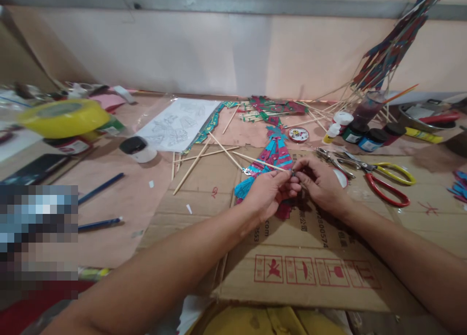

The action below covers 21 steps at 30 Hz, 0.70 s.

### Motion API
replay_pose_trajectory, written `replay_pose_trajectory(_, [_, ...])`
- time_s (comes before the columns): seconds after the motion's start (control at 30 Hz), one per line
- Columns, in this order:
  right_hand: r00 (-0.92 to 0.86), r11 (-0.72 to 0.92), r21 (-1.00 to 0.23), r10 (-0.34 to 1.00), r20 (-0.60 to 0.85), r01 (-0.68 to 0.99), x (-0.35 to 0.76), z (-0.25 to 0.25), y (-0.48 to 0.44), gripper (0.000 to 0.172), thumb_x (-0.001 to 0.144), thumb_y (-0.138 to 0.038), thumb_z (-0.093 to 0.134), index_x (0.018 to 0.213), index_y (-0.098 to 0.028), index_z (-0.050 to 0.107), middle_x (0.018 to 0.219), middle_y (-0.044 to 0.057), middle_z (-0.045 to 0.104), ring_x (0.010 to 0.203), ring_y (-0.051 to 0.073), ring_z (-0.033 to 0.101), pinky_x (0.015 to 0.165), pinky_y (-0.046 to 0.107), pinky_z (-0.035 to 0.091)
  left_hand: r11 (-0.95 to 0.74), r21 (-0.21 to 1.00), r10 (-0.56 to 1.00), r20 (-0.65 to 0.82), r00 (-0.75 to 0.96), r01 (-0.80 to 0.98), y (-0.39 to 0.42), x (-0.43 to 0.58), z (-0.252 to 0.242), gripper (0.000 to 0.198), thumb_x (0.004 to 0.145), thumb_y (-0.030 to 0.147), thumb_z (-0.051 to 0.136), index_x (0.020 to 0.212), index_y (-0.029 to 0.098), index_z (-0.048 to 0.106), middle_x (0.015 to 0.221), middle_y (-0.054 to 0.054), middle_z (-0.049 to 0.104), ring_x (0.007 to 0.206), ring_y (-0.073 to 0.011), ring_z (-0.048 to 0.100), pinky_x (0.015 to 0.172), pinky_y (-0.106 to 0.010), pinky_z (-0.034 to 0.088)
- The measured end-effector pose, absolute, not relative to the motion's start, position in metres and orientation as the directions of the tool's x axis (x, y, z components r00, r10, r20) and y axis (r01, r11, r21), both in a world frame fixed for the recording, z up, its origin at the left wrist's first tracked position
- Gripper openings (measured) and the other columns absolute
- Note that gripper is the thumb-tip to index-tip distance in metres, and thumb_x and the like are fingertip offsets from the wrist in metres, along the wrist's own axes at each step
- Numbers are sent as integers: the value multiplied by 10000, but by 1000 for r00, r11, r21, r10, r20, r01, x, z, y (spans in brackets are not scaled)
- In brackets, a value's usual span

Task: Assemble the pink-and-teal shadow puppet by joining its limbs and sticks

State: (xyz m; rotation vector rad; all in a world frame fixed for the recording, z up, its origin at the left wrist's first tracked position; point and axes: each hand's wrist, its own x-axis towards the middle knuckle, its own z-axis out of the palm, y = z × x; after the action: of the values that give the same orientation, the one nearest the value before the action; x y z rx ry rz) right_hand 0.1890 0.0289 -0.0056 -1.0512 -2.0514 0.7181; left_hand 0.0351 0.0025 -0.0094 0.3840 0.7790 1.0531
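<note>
My left hand (265, 191) is closed on a thin bamboo stick (257, 161), which slants up and left from its fingertips. Right beside it, my right hand (323, 183) pinches at the stick's near end. A small dark bit shows between the fingertips, too small to make out. Beneath and behind both hands lies a blue and magenta jointed cut-out figure (274, 150), partly hidden by them. A second stick (226, 151) ends at a shiny metallic piece (247, 171) on the figure's left side.
Flat cardboard (204, 228) lies under my arms. Red-and-yellow-handled cutters (370, 168) and pliers (330, 160) rest to the right, with paint jars (372, 139) behind them. Leftward are yellow tape (63, 118), a black-lidded jar (138, 149), a pencil (102, 188) and a drawing sheet (175, 123).
</note>
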Motion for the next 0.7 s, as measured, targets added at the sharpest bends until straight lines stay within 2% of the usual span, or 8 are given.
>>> replay_pose_trajectory(0.1, [-367,402,-835,892,264,377,188,-4,27,68,880,-242,533,945,-224,542,860,25,609,767,164,572,709,307,469,479,591,875,-378,303,-648,4,34,-11,114,837,99,575,744,92,641,646,-39,648,531,-93,608,538,-200,503])
replay_pose_trajectory(0.2, [-366,388,-845,896,252,368,188,0,26,54,872,-236,541,920,-220,560,851,20,613,773,164,576,718,308,467,485,584,874,-355,332,-651,4,33,-13,118,836,100,572,748,87,650,659,-44,653,537,-96,614,545,-204,506])
replay_pose_trajectory(0.4, [-444,566,-684,814,374,461,193,3,28,89,841,-155,545,885,-217,591,855,31,627,787,170,573,714,307,453,486,599,873,-355,333,-636,3,32,-11,74,804,137,641,743,95,645,673,-42,656,559,-97,618,549,-197,497])
replay_pose_trajectory(0.7, [-523,651,-520,757,392,552,196,5,33,83,803,-132,536,839,-202,565,805,32,623,733,159,553,656,275,431,461,656,887,-324,329,-598,1,32,-11,168,725,224,757,723,94,650,654,-46,664,565,-95,614,556,-187,487])
